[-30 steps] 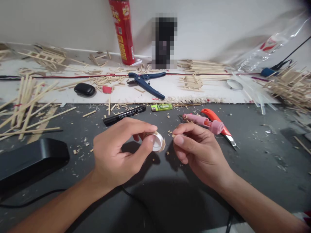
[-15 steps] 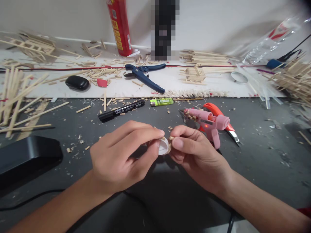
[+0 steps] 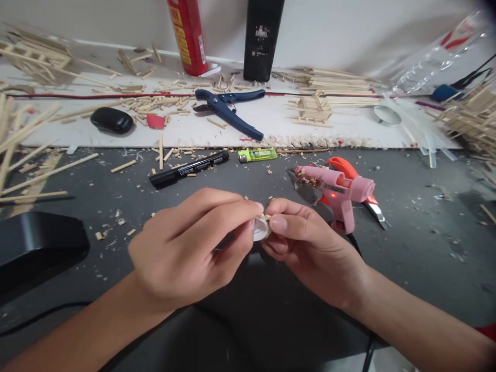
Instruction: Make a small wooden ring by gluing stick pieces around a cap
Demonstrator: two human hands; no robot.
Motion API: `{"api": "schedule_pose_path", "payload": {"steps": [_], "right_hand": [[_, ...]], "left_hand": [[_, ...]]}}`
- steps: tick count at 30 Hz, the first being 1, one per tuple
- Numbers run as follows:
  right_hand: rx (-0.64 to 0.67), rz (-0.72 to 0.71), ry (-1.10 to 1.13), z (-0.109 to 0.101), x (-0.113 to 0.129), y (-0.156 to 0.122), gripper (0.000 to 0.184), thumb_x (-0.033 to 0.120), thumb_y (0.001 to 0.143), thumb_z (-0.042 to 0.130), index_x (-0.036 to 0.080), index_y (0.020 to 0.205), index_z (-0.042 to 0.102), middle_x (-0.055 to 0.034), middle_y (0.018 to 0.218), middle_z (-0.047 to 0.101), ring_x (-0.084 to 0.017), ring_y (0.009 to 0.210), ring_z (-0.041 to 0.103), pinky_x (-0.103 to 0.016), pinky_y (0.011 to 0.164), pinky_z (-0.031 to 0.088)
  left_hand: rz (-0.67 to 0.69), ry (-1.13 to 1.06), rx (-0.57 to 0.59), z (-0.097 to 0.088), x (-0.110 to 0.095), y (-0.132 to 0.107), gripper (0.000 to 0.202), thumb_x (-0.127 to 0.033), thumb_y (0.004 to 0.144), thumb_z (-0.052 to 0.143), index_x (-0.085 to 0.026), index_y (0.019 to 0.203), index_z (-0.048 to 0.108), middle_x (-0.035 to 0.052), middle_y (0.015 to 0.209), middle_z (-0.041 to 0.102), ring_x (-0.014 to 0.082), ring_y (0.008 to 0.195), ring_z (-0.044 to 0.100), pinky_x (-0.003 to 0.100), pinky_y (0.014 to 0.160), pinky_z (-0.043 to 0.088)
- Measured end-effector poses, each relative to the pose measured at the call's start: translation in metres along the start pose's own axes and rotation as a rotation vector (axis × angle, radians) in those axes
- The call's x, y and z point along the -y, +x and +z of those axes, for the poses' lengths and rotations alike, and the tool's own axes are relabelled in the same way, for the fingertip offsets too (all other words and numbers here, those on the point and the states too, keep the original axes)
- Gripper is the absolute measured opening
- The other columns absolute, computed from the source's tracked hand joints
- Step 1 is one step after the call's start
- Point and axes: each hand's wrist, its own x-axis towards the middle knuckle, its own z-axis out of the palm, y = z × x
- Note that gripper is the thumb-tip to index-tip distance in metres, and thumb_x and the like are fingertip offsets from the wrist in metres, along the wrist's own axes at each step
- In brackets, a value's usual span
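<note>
My left hand (image 3: 189, 245) pinches a small white round cap (image 3: 260, 228) between thumb and fingers, low in the middle of the head view. My right hand (image 3: 310, 248) meets it from the right, thumb and forefinger pinched on a tiny wooden piece (image 3: 267, 217) pressed against the cap's rim. Both hands hover just above the dark work mat (image 3: 406, 248). A pink hot glue gun (image 3: 337, 191) stands close behind my right hand, its indicator light on.
A black marker (image 3: 189, 169), green lighter (image 3: 258, 154), orange utility knife (image 3: 349, 173) and blue cutters (image 3: 228, 106) lie beyond the hands. Wooden sticks and offcuts (image 3: 34, 150) litter the white board (image 3: 271, 129). A red can (image 3: 188, 33), black bottle (image 3: 263, 36) and black box (image 3: 34, 243) stand around.
My right hand has closed in on the cap until its fingertips touch the rim. The view has tilted down slightly, so the glue gun shows in full.
</note>
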Motion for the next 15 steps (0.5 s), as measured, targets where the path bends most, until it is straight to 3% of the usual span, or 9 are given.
{"api": "schedule_pose_path", "payload": {"steps": [15], "right_hand": [[0.02,0.016,-0.001,0.0004,0.001,-0.0018,0.009,0.028,0.083,0.087,0.023,0.083,0.08,0.0049,0.069,0.057,-0.007,0.061,0.046,-0.02,0.059,0.038]], "left_hand": [[0.022,0.037,0.084,-0.0055,0.0015,0.0004,0.021,-0.011,0.091,0.074,-0.023,0.107,0.075,-0.0031,0.098,0.084,0.0117,0.073,0.078,0.023,0.064,0.057]]}}
